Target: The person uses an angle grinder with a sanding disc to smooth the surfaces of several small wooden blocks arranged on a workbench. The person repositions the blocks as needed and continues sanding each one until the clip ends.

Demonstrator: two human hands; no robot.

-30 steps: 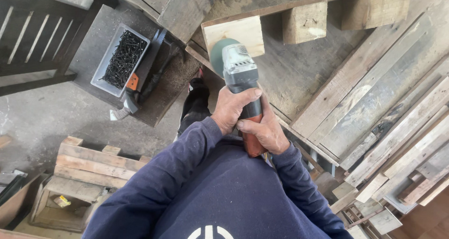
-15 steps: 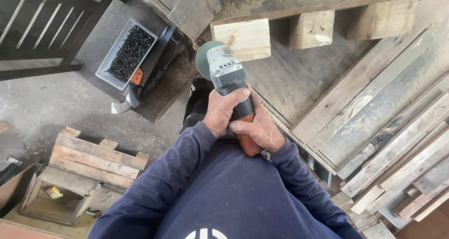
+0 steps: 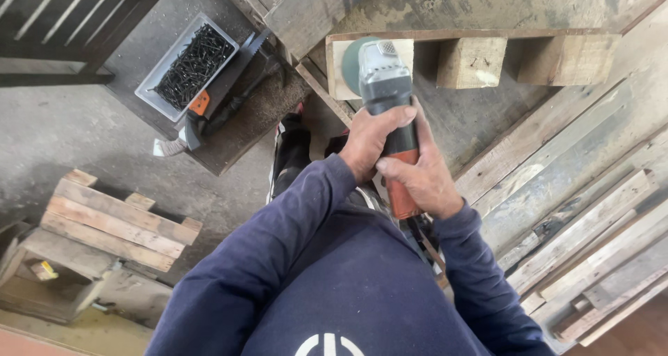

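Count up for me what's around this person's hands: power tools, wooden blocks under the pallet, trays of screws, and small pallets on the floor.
Power tool, held in left hand and right hand: 1
Wooden blocks under the pallet: 3
Tray of screws: 1
Small pallet on the floor: 1
Total: 6

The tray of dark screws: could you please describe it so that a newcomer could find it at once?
Start at the wooden pallet at the top of the head view and go left to the dark board on the concrete floor. The tray of dark screws sits at that board's upper left end, beside a saw with an orange handle. It is the only pale rectangular container there.
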